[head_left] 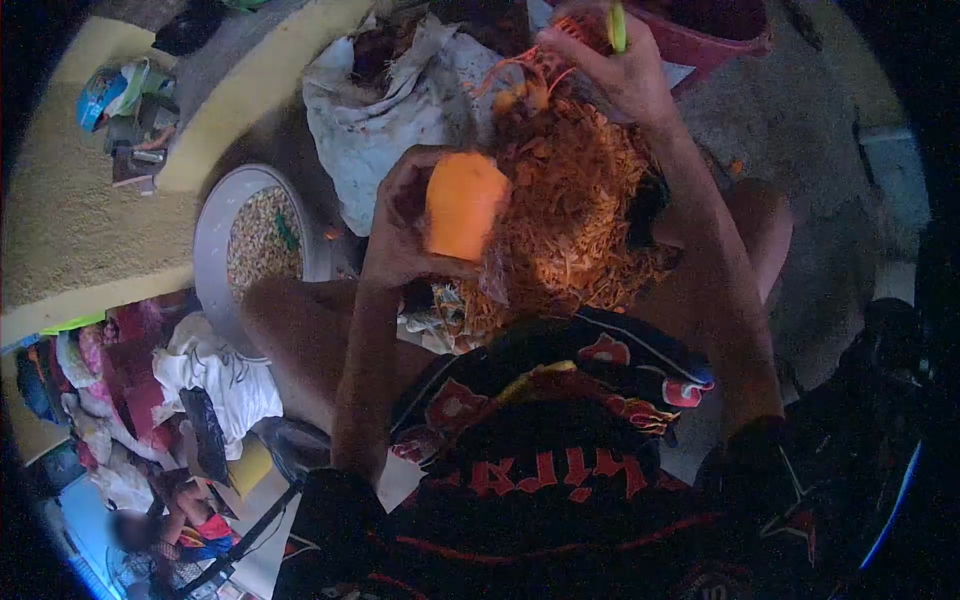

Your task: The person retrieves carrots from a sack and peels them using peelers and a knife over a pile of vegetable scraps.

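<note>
My left hand (pixel 400 215) is wrapped round a thick, blunt-ended orange vegetable chunk (pixel 464 205), held up in front of me. Farther away, to the upper right, my right hand (pixel 632 75) is closed on a tool with a yellow-green handle (pixel 618 27); its working end is hard to make out. Orange strands hang around that hand's fingers. Below both hands, between my legs, lies a large heap of orange shreds (pixel 570 225).
A pale sack (pixel 375 125) stands beyond my left hand. To the left is a white bucket (pixel 210 240) with small pale pieces inside. A dark red tub (pixel 715 45) sits at the upper right. Clothes (pixel 215 375) and a partly visible person (pixel 180 520) are at lower left.
</note>
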`<state>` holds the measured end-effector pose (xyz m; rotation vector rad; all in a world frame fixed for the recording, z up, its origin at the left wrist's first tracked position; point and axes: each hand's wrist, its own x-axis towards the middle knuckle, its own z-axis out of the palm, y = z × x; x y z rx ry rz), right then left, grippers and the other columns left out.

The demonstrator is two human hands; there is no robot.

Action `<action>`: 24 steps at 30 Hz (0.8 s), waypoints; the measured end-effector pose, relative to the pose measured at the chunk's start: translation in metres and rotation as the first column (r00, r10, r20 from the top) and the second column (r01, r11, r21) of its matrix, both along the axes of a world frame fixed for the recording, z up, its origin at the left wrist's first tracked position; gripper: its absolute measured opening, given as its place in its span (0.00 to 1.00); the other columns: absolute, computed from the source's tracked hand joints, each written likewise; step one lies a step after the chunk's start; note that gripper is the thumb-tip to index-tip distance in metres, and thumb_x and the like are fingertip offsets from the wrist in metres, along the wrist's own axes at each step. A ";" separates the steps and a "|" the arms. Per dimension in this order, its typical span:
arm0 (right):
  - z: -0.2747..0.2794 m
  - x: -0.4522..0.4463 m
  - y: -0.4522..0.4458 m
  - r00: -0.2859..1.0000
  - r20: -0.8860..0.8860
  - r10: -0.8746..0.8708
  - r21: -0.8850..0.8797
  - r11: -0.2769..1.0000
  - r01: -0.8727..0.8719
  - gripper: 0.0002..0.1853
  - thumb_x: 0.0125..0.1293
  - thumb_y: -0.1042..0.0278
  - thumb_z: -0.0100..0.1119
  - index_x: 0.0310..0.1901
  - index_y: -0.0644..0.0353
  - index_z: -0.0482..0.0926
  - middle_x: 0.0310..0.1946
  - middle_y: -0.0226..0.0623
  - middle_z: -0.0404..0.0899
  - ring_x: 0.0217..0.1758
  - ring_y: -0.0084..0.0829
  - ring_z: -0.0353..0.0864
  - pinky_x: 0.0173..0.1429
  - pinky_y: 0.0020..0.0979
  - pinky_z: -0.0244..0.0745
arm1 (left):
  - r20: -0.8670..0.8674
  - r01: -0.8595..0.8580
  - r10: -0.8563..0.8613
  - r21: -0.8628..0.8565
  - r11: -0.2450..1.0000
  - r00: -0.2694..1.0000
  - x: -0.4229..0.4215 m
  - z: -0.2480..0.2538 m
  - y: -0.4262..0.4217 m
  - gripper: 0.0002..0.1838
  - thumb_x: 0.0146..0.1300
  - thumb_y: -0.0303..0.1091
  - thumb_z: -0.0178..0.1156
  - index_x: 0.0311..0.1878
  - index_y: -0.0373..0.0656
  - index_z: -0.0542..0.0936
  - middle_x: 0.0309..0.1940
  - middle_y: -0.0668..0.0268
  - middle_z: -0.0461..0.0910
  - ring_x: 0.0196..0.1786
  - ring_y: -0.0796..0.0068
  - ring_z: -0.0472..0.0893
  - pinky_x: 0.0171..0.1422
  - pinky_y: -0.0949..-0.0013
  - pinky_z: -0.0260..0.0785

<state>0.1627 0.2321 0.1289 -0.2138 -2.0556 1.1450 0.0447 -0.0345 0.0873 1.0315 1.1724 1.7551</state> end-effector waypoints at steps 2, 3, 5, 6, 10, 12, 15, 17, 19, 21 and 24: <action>-0.004 0.005 -0.007 0.990 -0.005 0.144 -0.138 0.980 -0.143 0.11 0.66 0.67 0.69 0.45 0.62 0.81 0.37 0.31 0.85 0.40 0.21 0.84 0.47 0.26 0.81 | -0.342 -0.064 0.057 -0.007 0.998 0.938 -0.005 0.004 0.004 0.50 0.27 0.38 0.89 0.59 0.39 0.74 0.53 0.65 0.79 0.58 0.72 0.78 0.66 0.65 0.68; 0.000 0.006 -0.020 0.956 -0.029 0.291 -0.282 0.915 -0.287 0.11 0.65 0.65 0.70 0.41 0.63 0.81 0.36 0.33 0.86 0.38 0.22 0.85 0.45 0.27 0.82 | -0.337 -0.071 0.065 -0.003 0.997 0.939 -0.006 0.003 0.005 0.50 0.27 0.38 0.89 0.59 0.39 0.74 0.53 0.65 0.79 0.58 0.72 0.78 0.66 0.65 0.68; 0.003 0.005 -0.036 0.951 -0.046 0.307 -0.119 0.943 -0.311 0.11 0.65 0.65 0.70 0.43 0.62 0.81 0.36 0.32 0.86 0.38 0.22 0.85 0.45 0.27 0.82 | -0.264 -0.049 0.025 -0.084 0.995 0.964 -0.009 -0.001 0.005 0.50 0.25 0.37 0.90 0.57 0.39 0.76 0.53 0.65 0.80 0.57 0.73 0.78 0.66 0.65 0.69; 0.000 0.005 -0.035 0.969 0.007 0.248 -0.038 0.968 -0.248 0.11 0.64 0.66 0.71 0.44 0.61 0.81 0.35 0.31 0.86 0.38 0.22 0.85 0.44 0.27 0.82 | -0.261 -0.046 0.021 -0.091 0.995 0.965 -0.010 0.003 0.004 0.50 0.25 0.37 0.90 0.57 0.39 0.76 0.53 0.65 0.80 0.57 0.73 0.78 0.66 0.65 0.69; 0.010 0.005 -0.003 0.985 0.009 0.175 -0.069 0.982 -0.174 0.12 0.65 0.65 0.71 0.44 0.61 0.79 0.33 0.29 0.83 0.37 0.19 0.82 0.41 0.26 0.78 | -0.409 0.013 -0.039 -0.066 0.998 0.912 0.003 0.010 0.001 0.49 0.26 0.36 0.89 0.57 0.38 0.76 0.53 0.65 0.80 0.56 0.75 0.78 0.66 0.66 0.69; 0.006 0.006 -0.003 0.983 -0.041 0.177 -0.036 0.983 -0.178 0.15 0.62 0.70 0.73 0.48 0.62 0.81 0.38 0.29 0.84 0.41 0.20 0.83 0.46 0.25 0.80 | -0.278 0.048 -0.050 -0.013 0.999 0.959 0.002 0.012 0.005 0.48 0.27 0.35 0.89 0.57 0.38 0.76 0.53 0.65 0.80 0.56 0.75 0.78 0.66 0.66 0.69; 0.016 0.017 -0.044 0.936 0.003 0.351 -0.339 0.881 -0.330 0.15 0.59 0.66 0.76 0.44 0.61 0.83 0.33 0.28 0.85 0.37 0.17 0.82 0.42 0.24 0.79 | -0.436 -0.030 -0.037 -0.146 0.989 0.899 -0.004 0.016 0.005 0.48 0.27 0.36 0.89 0.57 0.38 0.76 0.53 0.66 0.79 0.56 0.76 0.78 0.66 0.66 0.69; 0.012 0.014 -0.046 0.945 -0.003 0.328 -0.242 0.916 -0.319 0.15 0.59 0.64 0.77 0.43 0.61 0.83 0.32 0.27 0.85 0.36 0.17 0.82 0.42 0.24 0.79 | -0.336 -0.110 0.060 -0.132 0.985 0.940 -0.001 0.012 0.007 0.52 0.23 0.46 0.89 0.57 0.39 0.75 0.50 0.64 0.81 0.55 0.70 0.79 0.66 0.65 0.69; 0.008 0.015 -0.047 0.959 -0.010 0.283 -0.031 0.959 -0.283 0.17 0.58 0.61 0.77 0.42 0.60 0.83 0.32 0.26 0.85 0.35 0.17 0.82 0.42 0.25 0.78 | -0.318 -0.077 0.036 -0.115 0.990 0.947 -0.002 0.008 0.007 0.50 0.25 0.41 0.89 0.57 0.39 0.75 0.51 0.65 0.80 0.55 0.73 0.79 0.65 0.66 0.69; 0.010 0.017 -0.041 0.953 0.102 0.284 -0.006 0.958 -0.285 0.15 0.60 0.66 0.75 0.45 0.61 0.82 0.34 0.28 0.84 0.37 0.18 0.82 0.44 0.25 0.80 | -0.311 -0.050 0.021 -0.086 0.995 0.950 -0.006 0.007 0.006 0.47 0.27 0.37 0.89 0.56 0.38 0.76 0.52 0.66 0.79 0.55 0.76 0.78 0.65 0.67 0.69; 0.015 0.007 -0.024 0.973 0.182 0.141 0.098 0.982 -0.161 0.15 0.60 0.64 0.75 0.44 0.61 0.82 0.33 0.28 0.84 0.37 0.19 0.82 0.44 0.25 0.80 | -0.455 -0.059 0.008 -0.099 0.993 0.891 -0.005 0.008 0.001 0.48 0.26 0.37 0.90 0.56 0.38 0.76 0.54 0.65 0.79 0.56 0.75 0.78 0.66 0.67 0.69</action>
